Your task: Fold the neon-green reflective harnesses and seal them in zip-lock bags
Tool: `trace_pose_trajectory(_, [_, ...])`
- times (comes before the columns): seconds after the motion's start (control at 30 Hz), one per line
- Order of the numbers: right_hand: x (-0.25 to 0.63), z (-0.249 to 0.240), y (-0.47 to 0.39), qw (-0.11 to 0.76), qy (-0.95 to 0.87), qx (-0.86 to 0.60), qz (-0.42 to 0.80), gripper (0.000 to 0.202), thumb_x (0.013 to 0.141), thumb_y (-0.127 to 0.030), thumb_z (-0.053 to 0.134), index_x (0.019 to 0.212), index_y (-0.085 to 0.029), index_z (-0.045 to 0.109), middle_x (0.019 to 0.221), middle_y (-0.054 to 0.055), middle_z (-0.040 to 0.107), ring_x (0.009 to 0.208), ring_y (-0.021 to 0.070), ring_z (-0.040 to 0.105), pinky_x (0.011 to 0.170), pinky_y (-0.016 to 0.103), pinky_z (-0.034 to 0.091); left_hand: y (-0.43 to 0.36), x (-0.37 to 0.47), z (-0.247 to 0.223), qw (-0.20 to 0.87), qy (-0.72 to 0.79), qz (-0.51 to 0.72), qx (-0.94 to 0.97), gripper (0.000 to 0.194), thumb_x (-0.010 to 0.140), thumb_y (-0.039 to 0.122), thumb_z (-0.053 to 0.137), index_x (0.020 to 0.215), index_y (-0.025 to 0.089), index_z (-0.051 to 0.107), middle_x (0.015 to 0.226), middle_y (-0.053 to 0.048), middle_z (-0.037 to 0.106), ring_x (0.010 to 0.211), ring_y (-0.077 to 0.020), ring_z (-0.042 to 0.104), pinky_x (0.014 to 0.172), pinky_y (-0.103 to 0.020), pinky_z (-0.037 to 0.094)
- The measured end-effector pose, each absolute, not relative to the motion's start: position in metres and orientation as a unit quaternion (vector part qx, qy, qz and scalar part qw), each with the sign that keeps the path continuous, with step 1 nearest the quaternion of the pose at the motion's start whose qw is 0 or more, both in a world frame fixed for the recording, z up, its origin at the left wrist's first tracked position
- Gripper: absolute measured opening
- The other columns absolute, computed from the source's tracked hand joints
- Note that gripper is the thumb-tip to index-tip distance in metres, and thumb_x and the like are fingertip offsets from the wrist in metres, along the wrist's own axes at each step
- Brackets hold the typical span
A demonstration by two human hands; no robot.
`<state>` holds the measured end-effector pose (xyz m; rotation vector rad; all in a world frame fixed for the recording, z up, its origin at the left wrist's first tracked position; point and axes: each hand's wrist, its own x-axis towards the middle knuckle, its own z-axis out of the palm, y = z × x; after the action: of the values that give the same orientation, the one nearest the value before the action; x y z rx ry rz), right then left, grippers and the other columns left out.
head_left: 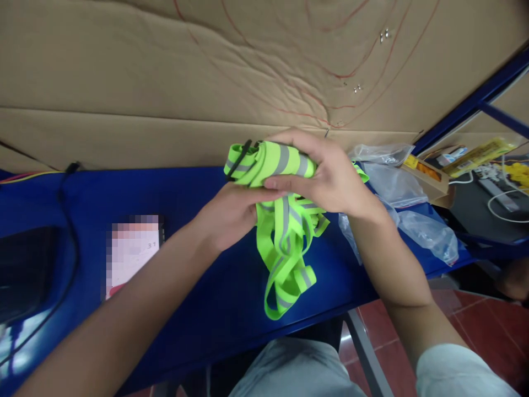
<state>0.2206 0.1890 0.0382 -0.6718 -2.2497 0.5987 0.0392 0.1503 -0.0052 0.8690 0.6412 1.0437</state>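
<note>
A bundle of neon-green reflective strap (pixel 285 237) with grey stripes hangs in loose loops above the blue table. Its upper part is rolled or folded, and a black piece (pixel 239 160) crosses it at the left end. My right hand (pixel 322 171) wraps over the top of the roll, with the thumb along its front. From below and in front, my left hand (pixel 237 212) grips the same bundle, its thumb pointing right near the right thumb. Most of the left fingers are hidden behind the strap.
The blue table (pixel 198 309) runs under my hands, with brown cardboard (pixel 165 66) standing behind. A phone (pixel 136 248) and a black device (pixel 27 270) with a cable lie left. Clear plastic bags (pixel 392 182) and an open carton (pixel 430 179) sit right, beside a blue metal frame (pixel 475 99).
</note>
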Motion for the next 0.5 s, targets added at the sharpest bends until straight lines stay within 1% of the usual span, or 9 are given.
trace_pose_trajectory(0.07, [0.2197,0.0383,0.1841,0.358,-0.872,-0.289,0.168,0.045,0.098,-0.049,0.069,0.137,-0.027,0.067,0.141,0.002,0.071,0.134,0.0224,0.065,0.12,0.036,0.05,0.1539,0.0433,-0.007,0.759,0.268,0.469,0.365,0.023,0.073,0.017,0.084,0.095,0.02,0.079,0.096,0.0,0.081,0.094,-0.019,0.077,0.091,-0.03,0.058])
trace_pose_trajectory(0.13, [0.2191,0.0364,0.1816,0.357,-0.879,-0.292,0.122,0.043,0.102,-0.049,0.062,0.141,-0.03,0.064,0.148,0.001,0.067,0.142,0.0222,0.06,0.125,0.037,0.046,0.1562,0.0448,-0.0067,0.772,0.258,0.456,0.359,0.018,0.073,0.013,0.079,0.09,0.02,0.078,0.093,0.001,0.081,0.09,-0.0185,0.076,0.086,-0.029,0.058])
trace_pose_trajectory(0.23, [0.218,0.0317,0.1834,0.354,-0.901,-0.236,0.091,0.042,0.108,-0.047,0.05,0.144,-0.028,0.062,0.151,0.002,0.064,0.144,0.0187,0.058,0.127,0.035,0.044,0.156,0.0429,-0.0042,0.747,0.276,0.485,0.361,0.017,0.069,0.008,0.072,0.081,0.019,0.076,0.084,0.002,0.078,0.083,-0.0179,0.073,0.076,-0.027,0.057])
trace_pose_trajectory(0.3, [0.2181,0.03,0.1866,0.367,-0.899,-0.222,0.09,0.044,0.108,-0.048,0.05,0.144,-0.026,0.061,0.15,0.003,0.065,0.144,0.0198,0.058,0.126,0.037,0.045,0.1544,0.0414,-0.0026,0.734,0.296,0.502,0.349,0.014,0.068,0.009,0.068,0.076,0.018,0.074,0.082,0.0,0.078,0.086,-0.0203,0.074,0.077,-0.028,0.057])
trace_pose_trajectory(0.37, [0.2199,0.0307,0.189,0.395,-0.877,-0.255,0.1,0.048,0.104,-0.052,0.057,0.144,-0.026,0.061,0.147,0.003,0.067,0.143,0.0239,0.06,0.125,0.043,0.047,0.1526,0.0407,-0.0014,0.742,0.296,0.495,0.34,0.01,0.077,0.017,0.066,0.08,0.018,0.076,0.084,-0.002,0.078,0.093,-0.0245,0.076,0.084,-0.034,0.059])
trace_pose_trajectory(0.43, [0.2228,0.0331,0.1888,0.427,-0.85,-0.289,0.102,0.052,0.099,-0.056,0.065,0.143,-0.028,0.062,0.144,0.003,0.068,0.142,0.0273,0.061,0.124,0.046,0.047,0.1512,0.0407,-0.0001,0.763,0.27,0.477,0.343,0.018,0.087,0.027,0.063,0.091,0.018,0.078,0.088,-0.004,0.079,0.099,-0.0275,0.077,0.091,-0.039,0.06])
trace_pose_trajectory(0.5, [0.2247,0.0354,0.186,0.438,-0.845,-0.292,0.09,0.051,0.098,-0.056,0.067,0.142,-0.029,0.063,0.145,0.004,0.068,0.14,0.0276,0.062,0.125,0.045,0.047,0.15,0.0406,0.0015,0.779,0.243,0.459,0.351,0.021,0.087,0.026,0.064,0.099,0.019,0.079,0.091,-0.004,0.08,0.101,-0.0281,0.077,0.096,-0.041,0.06])
